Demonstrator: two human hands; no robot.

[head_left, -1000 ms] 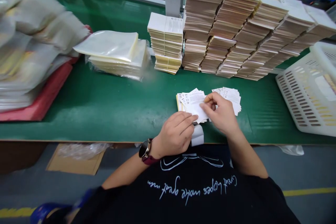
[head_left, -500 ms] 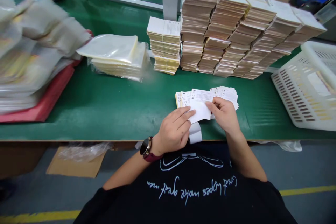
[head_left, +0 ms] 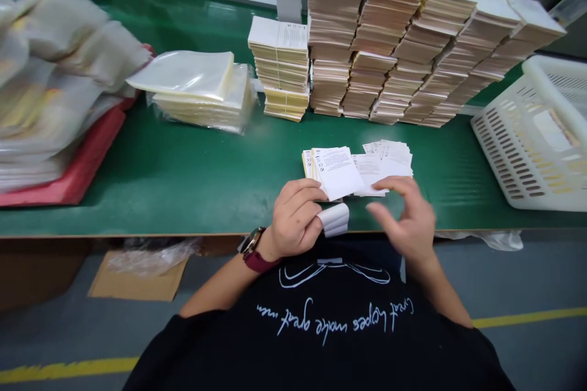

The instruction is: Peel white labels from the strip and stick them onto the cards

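My left hand [head_left: 298, 215] is closed, its thumb side pinching a curled strip of white paper [head_left: 335, 220] that hangs at the table's front edge. Its fingertips also touch the lower left corner of a printed white card [head_left: 338, 174], which lies on a small pile of similar cards. My right hand [head_left: 407, 211] is open, thumb and forefinger spread apart with nothing between them. Just beyond that forefinger, more loose printed cards [head_left: 387, 159] lie overlapping on the green table [head_left: 220, 177].
Tall stacks of cards [head_left: 371, 30] stand at the back, beside a smaller banded stack [head_left: 280, 67]. Clear plastic bags [head_left: 192, 88] lie left of it. Filled bags [head_left: 59, 98] are heaped on a red tray [head_left: 92, 165] at far left. A white basket [head_left: 527, 146] stands at right.
My right hand has let go of the printed card, drawn back toward me and opened. The card now lies flatter on the pile. The view has shifted slightly.
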